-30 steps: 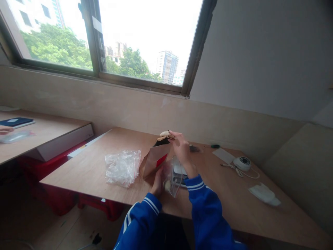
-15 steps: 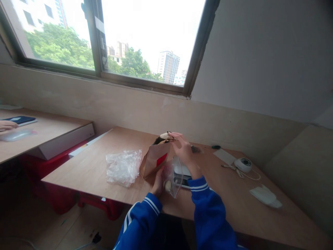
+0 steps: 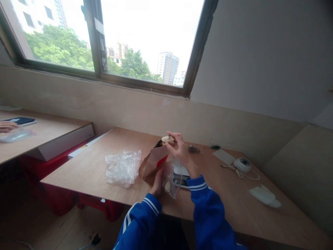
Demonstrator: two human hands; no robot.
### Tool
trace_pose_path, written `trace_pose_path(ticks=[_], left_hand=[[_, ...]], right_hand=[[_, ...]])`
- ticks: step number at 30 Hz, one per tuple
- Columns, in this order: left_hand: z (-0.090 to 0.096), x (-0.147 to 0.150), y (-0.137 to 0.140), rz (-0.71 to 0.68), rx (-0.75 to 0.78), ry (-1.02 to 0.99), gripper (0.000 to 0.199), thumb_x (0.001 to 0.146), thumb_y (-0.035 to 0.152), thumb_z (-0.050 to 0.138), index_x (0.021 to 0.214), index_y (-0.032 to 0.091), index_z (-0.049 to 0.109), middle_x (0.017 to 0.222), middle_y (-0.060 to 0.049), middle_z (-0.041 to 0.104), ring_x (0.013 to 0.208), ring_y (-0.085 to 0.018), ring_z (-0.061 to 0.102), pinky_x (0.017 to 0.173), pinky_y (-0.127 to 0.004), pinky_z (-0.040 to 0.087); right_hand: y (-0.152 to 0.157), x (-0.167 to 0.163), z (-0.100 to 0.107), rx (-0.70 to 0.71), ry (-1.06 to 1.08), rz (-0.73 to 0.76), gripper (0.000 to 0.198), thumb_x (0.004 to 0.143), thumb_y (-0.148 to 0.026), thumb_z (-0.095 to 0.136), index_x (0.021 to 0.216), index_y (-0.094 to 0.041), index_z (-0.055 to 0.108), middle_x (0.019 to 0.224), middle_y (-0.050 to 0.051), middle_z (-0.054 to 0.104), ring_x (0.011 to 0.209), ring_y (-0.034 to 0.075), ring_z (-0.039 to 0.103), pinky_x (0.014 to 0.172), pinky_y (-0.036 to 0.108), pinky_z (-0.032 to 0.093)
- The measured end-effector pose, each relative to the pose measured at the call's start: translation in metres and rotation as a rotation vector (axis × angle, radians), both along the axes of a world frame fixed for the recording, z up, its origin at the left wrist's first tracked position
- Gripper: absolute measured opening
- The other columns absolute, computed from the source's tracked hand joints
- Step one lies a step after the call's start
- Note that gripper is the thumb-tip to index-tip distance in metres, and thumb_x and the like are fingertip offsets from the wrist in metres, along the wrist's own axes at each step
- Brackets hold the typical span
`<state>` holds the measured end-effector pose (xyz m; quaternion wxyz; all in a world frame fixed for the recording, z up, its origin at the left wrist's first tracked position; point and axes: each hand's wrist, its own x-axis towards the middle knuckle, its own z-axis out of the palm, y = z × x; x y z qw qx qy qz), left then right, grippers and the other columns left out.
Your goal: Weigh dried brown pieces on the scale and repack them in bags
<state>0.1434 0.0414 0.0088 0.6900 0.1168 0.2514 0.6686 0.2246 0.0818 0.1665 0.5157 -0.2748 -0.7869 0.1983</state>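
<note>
My right hand (image 3: 180,151) pinches a pale, rough-looking piece (image 3: 168,139), perhaps a dried mushroom, just above the open mouth of a brown paper bag (image 3: 151,165) with a red patch. My left hand (image 3: 157,183) is closed around the edge of a clear zip bag (image 3: 173,189), against the paper bag's lower side. A roundish pale piece (image 3: 167,186) lies inside the clear bag. Part of my left hand's fingers is hidden. Behind the clear bag, a white and dark flat device (image 3: 183,170) like a small scale is partly covered.
A pile of clear bags (image 3: 122,168) lies left on the wooden table (image 3: 85,173). To the right are a white camera (image 3: 242,164) with its cable, a white card (image 3: 223,156) and a crumpled white packet (image 3: 264,196). Another person's hand (image 3: 7,126) is at the left table.
My right hand has turned and shifted slightly, and the pale piece in its fingers sits a little lower and further right. My left hand has hardly moved.
</note>
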Motion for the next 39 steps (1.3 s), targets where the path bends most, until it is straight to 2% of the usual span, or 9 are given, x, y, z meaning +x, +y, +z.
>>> trace_pose_path(ticks=[6,11,15,19,24,27,33,37,39], left_hand=[[0.006,0.001,-0.002,-0.016,0.011,-0.047,0.031,0.084,0.027,0.056,0.106,0.008,0.067,0.094,-0.013,0.073,0.095,-0.024,0.067,0.089,-0.032,0.050],[0.004,0.000,-0.002,-0.016,0.014,-0.041,0.031,0.083,0.029,0.059,0.105,0.008,0.067,0.095,-0.014,0.073,0.097,-0.025,0.066,0.089,-0.033,0.050],[0.003,0.000,-0.001,-0.015,0.019,-0.038,0.029,0.082,0.028,0.059,0.100,0.007,0.069,0.096,-0.015,0.072,0.098,-0.026,0.066,0.091,-0.032,0.048],[0.007,0.000,-0.003,-0.001,-0.002,-0.052,0.028,0.082,0.027,0.059,0.098,0.008,0.070,0.096,-0.014,0.073,0.100,-0.026,0.065,0.093,-0.033,0.047],[0.011,0.000,-0.005,0.017,-0.009,-0.030,0.026,0.082,0.028,0.060,0.098,0.009,0.070,0.093,-0.012,0.073,0.098,-0.026,0.065,0.091,-0.033,0.048],[0.012,0.000,-0.006,0.014,-0.004,-0.019,0.027,0.082,0.029,0.060,0.098,0.009,0.070,0.092,-0.012,0.073,0.096,-0.026,0.066,0.089,-0.033,0.049],[0.007,0.000,-0.003,0.026,-0.035,-0.007,0.025,0.087,0.025,0.052,0.096,0.009,0.070,0.091,-0.012,0.073,0.090,-0.023,0.068,0.085,-0.032,0.051],[0.003,0.000,-0.001,0.042,-0.051,0.003,0.025,0.087,0.025,0.052,0.097,0.008,0.069,0.085,-0.011,0.073,0.081,-0.021,0.068,0.081,-0.032,0.051],[0.003,0.000,-0.001,0.045,-0.045,0.000,0.026,0.087,0.025,0.053,0.099,0.009,0.069,0.089,-0.012,0.073,0.085,-0.022,0.068,0.084,-0.032,0.051]], right_hand=[[-0.003,-0.001,0.008,-0.114,0.004,0.165,0.033,0.089,-0.036,0.055,0.120,-0.030,0.060,0.118,0.002,0.062,0.109,0.019,0.057,0.097,0.033,0.044],[0.001,-0.003,0.005,-0.246,0.077,0.222,0.047,0.084,-0.035,0.062,0.129,-0.030,0.051,0.115,0.002,0.064,0.105,0.018,0.060,0.094,0.033,0.046],[0.005,-0.005,0.002,-0.305,0.170,0.208,0.032,0.084,-0.037,0.059,0.115,-0.027,0.059,0.113,0.004,0.062,0.103,0.019,0.059,0.088,0.032,0.048],[0.005,-0.004,0.002,-0.332,0.198,0.257,0.025,0.083,-0.033,0.059,0.107,-0.027,0.059,0.104,0.002,0.062,0.096,0.019,0.059,0.083,0.030,0.047],[0.006,-0.006,0.005,-0.314,0.230,0.273,0.019,0.083,-0.030,0.055,0.100,-0.026,0.061,0.097,0.000,0.061,0.089,0.017,0.058,0.076,0.027,0.046],[0.004,-0.008,0.008,-0.289,0.145,0.249,0.019,0.084,-0.032,0.053,0.099,-0.024,0.061,0.093,0.001,0.062,0.085,0.017,0.058,0.074,0.027,0.046],[-0.001,-0.014,0.005,-0.237,0.093,0.141,0.032,0.084,-0.035,0.057,0.114,-0.026,0.049,0.095,0.002,0.063,0.081,0.017,0.061,0.073,0.028,0.049],[-0.003,-0.016,0.004,-0.077,0.010,0.045,0.018,0.088,-0.039,0.054,0.093,-0.023,0.061,0.093,0.003,0.062,0.087,0.018,0.060,0.080,0.031,0.048],[-0.004,-0.015,0.005,-0.013,-0.019,0.011,0.027,0.093,-0.040,0.046,0.088,-0.023,0.066,0.098,0.005,0.060,0.095,0.019,0.059,0.087,0.032,0.046]])
